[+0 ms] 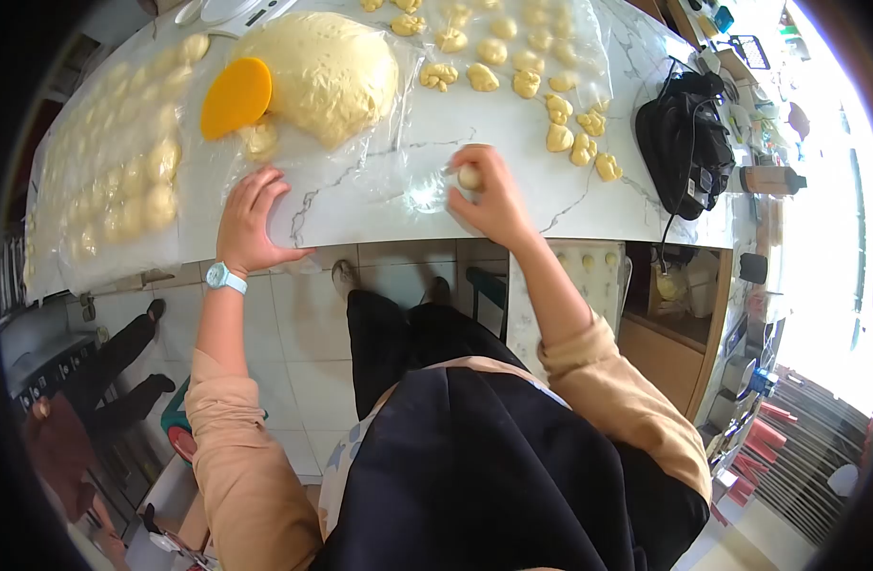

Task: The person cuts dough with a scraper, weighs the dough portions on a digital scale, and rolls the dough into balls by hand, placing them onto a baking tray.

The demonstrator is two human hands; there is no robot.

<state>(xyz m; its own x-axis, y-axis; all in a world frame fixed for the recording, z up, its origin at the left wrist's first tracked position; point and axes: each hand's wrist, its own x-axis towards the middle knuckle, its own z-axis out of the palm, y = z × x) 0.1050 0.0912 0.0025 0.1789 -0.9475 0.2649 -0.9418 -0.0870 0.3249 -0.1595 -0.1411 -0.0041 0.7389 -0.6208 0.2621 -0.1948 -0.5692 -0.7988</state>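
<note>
My right hand [490, 195] curls around a small dough ball [470, 177] on the marble counter [360, 200]. Fingers spread, my left hand [253, 221] rests at the counter's front edge and holds nothing. Just beyond it lies a small piece of dough [260, 141], beside an orange scraper [236, 98]. A large mass of dough [327, 76] sits on plastic film behind. Rough dough pieces [483, 78] are scattered at the back and to the right of the middle.
Rows of dough balls [160, 205] lie under plastic film on the left. A black bag [688, 143] with a cord stands at the right, near a bottle [771, 180]. Below the counter is an open drawer [569, 305]. Another person [70, 428] is at the lower left.
</note>
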